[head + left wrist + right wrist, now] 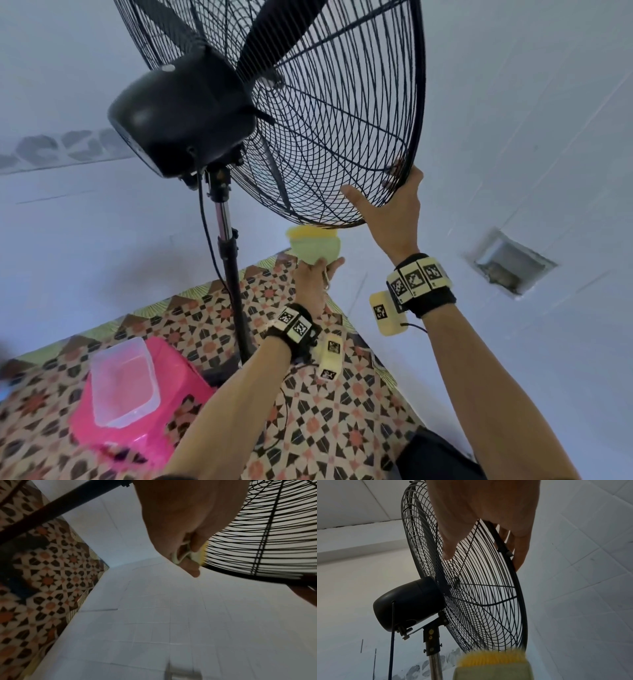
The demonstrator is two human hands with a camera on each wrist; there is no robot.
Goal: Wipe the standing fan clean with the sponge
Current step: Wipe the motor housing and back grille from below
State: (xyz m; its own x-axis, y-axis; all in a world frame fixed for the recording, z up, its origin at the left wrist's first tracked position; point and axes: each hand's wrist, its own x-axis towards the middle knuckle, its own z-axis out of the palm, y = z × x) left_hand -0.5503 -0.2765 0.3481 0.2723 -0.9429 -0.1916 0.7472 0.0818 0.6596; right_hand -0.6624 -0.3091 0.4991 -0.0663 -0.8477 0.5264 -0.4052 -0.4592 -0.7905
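L hand point(313, 281) grips sponge point(314, 247), pressed under fan guard point(329, 113) bottom rim. R hand point(394, 212) clasps guard's lower-right rim, thumb spread.

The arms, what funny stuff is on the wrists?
Both arms are bare. Each wrist wears a black band carrying cream blocks printed with black-and-white square code markers. A cream box with the same marker hangs under the right wrist, trailing a thin cable; a similar box hangs under the left.
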